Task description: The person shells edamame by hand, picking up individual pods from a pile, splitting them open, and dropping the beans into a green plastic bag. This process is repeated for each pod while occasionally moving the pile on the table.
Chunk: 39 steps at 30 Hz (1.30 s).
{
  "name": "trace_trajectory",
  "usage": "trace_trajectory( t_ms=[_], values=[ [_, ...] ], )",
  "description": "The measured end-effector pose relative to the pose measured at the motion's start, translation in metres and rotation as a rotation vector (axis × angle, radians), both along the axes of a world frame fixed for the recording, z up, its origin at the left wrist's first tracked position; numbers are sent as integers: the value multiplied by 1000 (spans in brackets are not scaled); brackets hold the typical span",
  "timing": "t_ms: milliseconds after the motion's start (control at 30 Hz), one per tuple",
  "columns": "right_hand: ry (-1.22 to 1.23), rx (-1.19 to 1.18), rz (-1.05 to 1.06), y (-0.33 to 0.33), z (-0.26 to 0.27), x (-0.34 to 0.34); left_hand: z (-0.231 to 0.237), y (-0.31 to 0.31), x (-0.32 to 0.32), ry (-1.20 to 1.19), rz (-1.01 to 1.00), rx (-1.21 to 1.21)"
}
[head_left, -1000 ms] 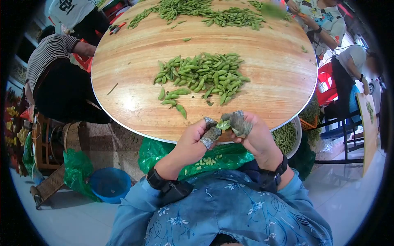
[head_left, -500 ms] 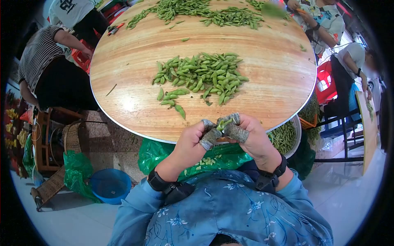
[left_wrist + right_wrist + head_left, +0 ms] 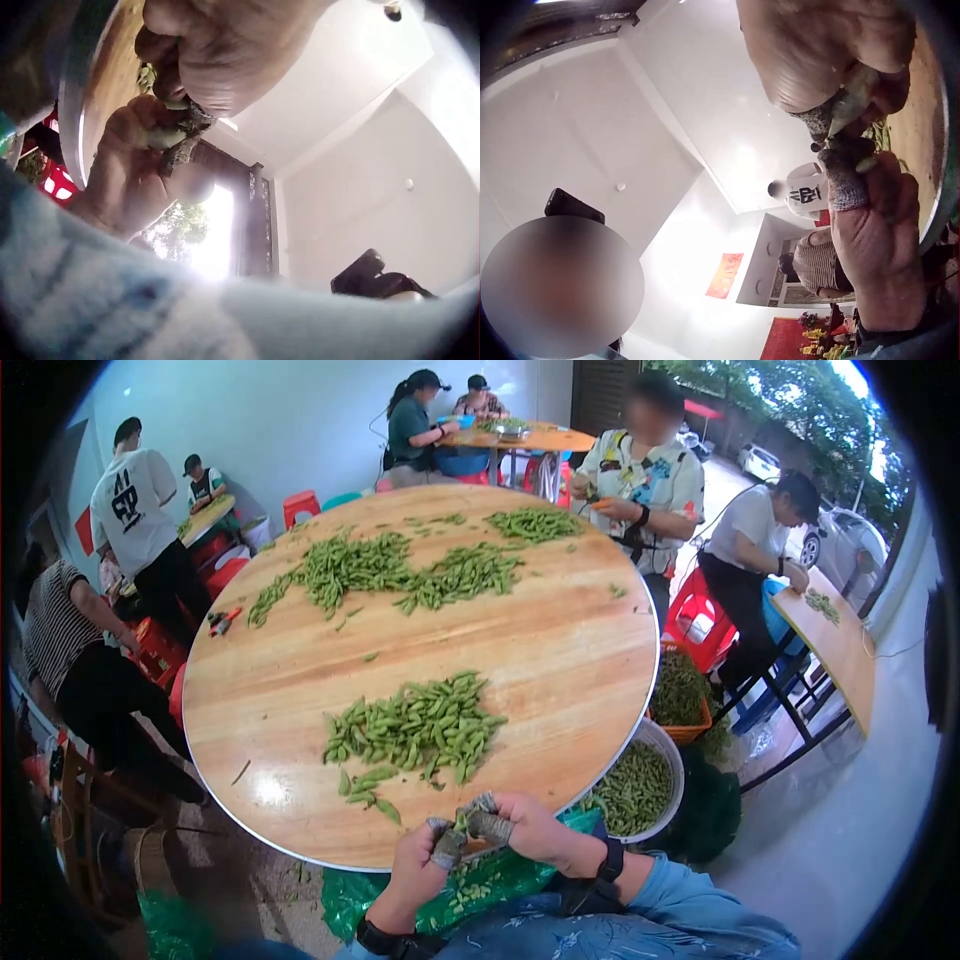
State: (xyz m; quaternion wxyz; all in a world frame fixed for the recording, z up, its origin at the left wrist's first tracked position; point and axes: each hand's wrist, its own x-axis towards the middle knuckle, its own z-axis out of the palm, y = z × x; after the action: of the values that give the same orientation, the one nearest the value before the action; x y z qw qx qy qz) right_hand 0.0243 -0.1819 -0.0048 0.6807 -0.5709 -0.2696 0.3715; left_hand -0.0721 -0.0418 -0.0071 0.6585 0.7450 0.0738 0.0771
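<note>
Both hands meet just over the near edge of the round wooden table, with cloth wraps on thumbs and fingers. The left hand (image 3: 415, 865) and the right hand (image 3: 525, 828) pinch a green soybean pod (image 3: 461, 820) between them. In the right wrist view the pod (image 3: 853, 101) lies along the right hand's curled fingers, its tip at the left hand's wrapped thumb (image 3: 847, 187). Fingers partly hide it in each view. A pile of soybean pods (image 3: 415, 725) lies beyond the hands, several loose ones at its near side. Shelled beans (image 3: 465, 890) rest on a green plastic bag (image 3: 350, 900) below.
Larger pod heaps (image 3: 355, 570) cover the far part of the table (image 3: 560, 660). At the right stand a white basket of pods (image 3: 635, 790) and an orange crate (image 3: 680, 690). A person (image 3: 645, 480) stands across the table; others work at tables around the room.
The head view has tilted up, bringing the room and far tables into sight. Both hands stay together at the table edge, still pinching a pod. The person in stripes has straightened up.
</note>
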Motion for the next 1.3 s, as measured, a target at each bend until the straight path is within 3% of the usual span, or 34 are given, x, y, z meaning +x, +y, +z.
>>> trace_trajectory(
  t_ms=[133,200,233,300,400,433,467,533,667,733,867,933,1000,1067,1233,1267,1300],
  values=[
    [-49,48,-51,7,2,-6,11,2,-2,18,-14,-110],
    [-158,27,-90,12,6,-8,17,2,-4,185,22,-357],
    [-255,2,-123,13,7,-11,17,3,-4,196,29,-362],
    [-174,-18,-120,15,4,-13,12,6,-5,236,32,-517],
    [-144,-23,-112,17,2,-11,7,1,-5,-15,18,-194],
    [-27,-11,-125,16,8,-15,5,-2,-4,-134,32,-37],
    [87,-3,-144,14,14,-18,6,-1,-6,-99,71,-54],
    [24,16,-109,13,5,-19,6,2,-10,-205,101,625],
    [-198,63,-123,12,3,-17,5,-1,-9,-242,90,547],
    [-112,93,-116,12,7,-18,8,-3,-8,-208,80,354],
    [-5,128,-96,10,-3,-11,1,-3,-5,-180,64,364],
    [38,112,-94,9,0,-11,2,-3,-5,-264,169,788],
    [81,94,-91,8,-1,-11,-1,1,-4,-277,125,847],
    [-25,114,-94,9,-7,-10,-2,2,-3,-291,78,907],
    [-109,149,-101,7,-11,-9,-9,-1,2,-405,125,718],
    [-78,148,-90,7,-10,-9,-8,-2,2,-403,122,717],
    [-74,146,-92,6,-11,-9,-2,-3,1,-304,131,570]
  ],
)
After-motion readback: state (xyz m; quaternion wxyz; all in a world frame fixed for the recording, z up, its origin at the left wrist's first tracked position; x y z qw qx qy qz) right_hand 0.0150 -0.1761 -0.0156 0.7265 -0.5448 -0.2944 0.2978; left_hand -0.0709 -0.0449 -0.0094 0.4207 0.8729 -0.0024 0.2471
